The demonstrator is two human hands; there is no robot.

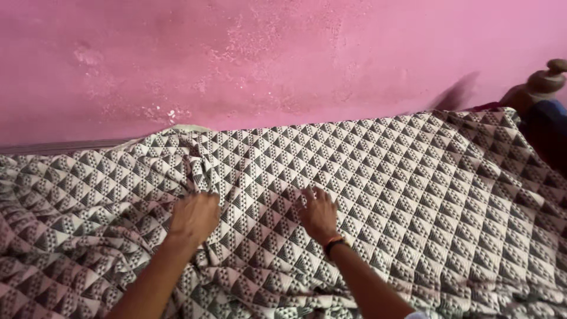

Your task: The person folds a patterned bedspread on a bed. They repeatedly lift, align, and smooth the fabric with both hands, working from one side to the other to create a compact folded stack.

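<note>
A bedspread [413, 177] with a black and white triangle pattern lies spread across a bed below me. My left hand [194, 217] is closed on a bunched fold of the bedspread near its far edge, where the cloth is creased. My right hand [319, 212] rests flat on the bedspread with its fingers apart, a little to the right of the left hand. A dark and orange band sits on my right wrist.
A pink wall [266, 59] with patchy marks runs behind the bed. A carved wooden bedpost [540, 85] and dark blue cloth [546, 133] stand at the far right. A strip of pale sheet [183, 128] shows at the bedspread's far edge.
</note>
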